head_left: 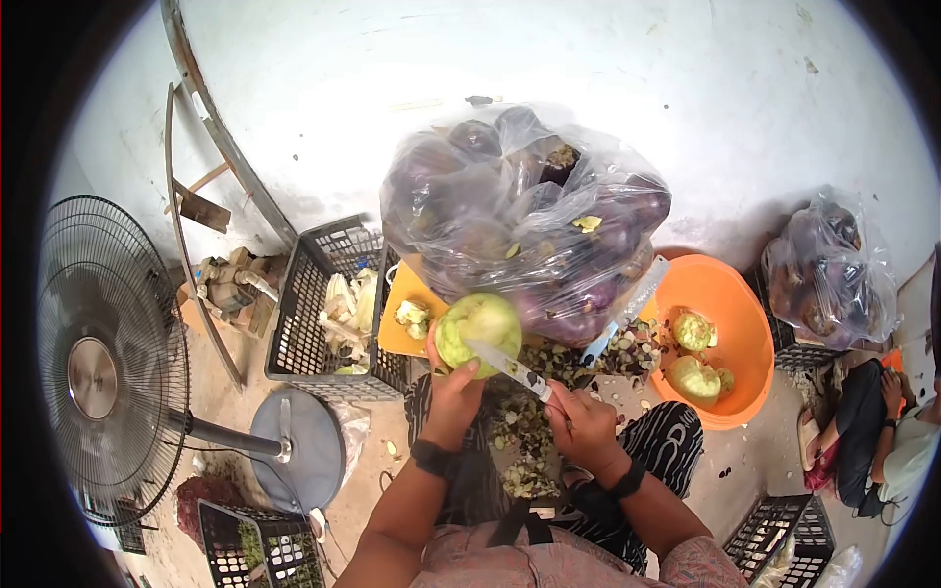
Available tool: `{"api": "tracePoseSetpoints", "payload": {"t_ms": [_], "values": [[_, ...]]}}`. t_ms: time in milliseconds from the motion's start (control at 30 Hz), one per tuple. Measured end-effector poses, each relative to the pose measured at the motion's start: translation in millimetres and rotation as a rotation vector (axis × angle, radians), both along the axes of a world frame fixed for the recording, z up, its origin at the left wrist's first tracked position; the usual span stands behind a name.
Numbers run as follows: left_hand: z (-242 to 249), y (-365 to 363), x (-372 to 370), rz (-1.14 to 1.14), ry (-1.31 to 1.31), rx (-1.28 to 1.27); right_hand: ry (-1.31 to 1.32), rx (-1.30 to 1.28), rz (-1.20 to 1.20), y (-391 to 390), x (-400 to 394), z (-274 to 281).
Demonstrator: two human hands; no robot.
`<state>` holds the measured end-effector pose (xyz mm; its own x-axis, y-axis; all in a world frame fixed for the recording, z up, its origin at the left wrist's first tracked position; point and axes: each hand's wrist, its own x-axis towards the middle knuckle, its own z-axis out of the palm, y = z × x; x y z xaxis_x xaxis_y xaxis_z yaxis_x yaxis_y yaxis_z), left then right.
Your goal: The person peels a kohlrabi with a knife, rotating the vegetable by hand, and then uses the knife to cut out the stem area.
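My left hand is wrapped round the underside of a pale green peeled eggplant. In my right hand is the handle of a knife, its blade lying against the eggplant's lower face. Just beyond my hands, a clear plastic bag bulges with round purple eggplants. A larger blade leans at the bag's right side. Dark and pale peelings are heaped between my knees. To the right, an orange basin holds several peeled eggplants.
At left stand a large fan and a black crate with pale scraps inside. An orange-yellow board or tray lies under the bag. Another bag of eggplants sits at right, near a seated person. More crates are low in view.
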<state>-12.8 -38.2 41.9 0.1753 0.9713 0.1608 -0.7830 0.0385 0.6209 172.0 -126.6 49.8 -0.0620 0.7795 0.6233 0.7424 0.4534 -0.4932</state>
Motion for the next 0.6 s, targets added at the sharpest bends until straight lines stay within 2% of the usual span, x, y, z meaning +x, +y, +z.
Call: {"api": "tracePoseSetpoints", "payload": {"t_ms": [433, 600], "values": [[8, -4, 14, 0.144, 0.124, -0.018, -0.046, 0.007, -0.038, -2, 10, -3], [5, -3, 13, 0.245, 0.177, 0.068, -0.014, -0.010, -0.009, -3, 9, -3]]}}
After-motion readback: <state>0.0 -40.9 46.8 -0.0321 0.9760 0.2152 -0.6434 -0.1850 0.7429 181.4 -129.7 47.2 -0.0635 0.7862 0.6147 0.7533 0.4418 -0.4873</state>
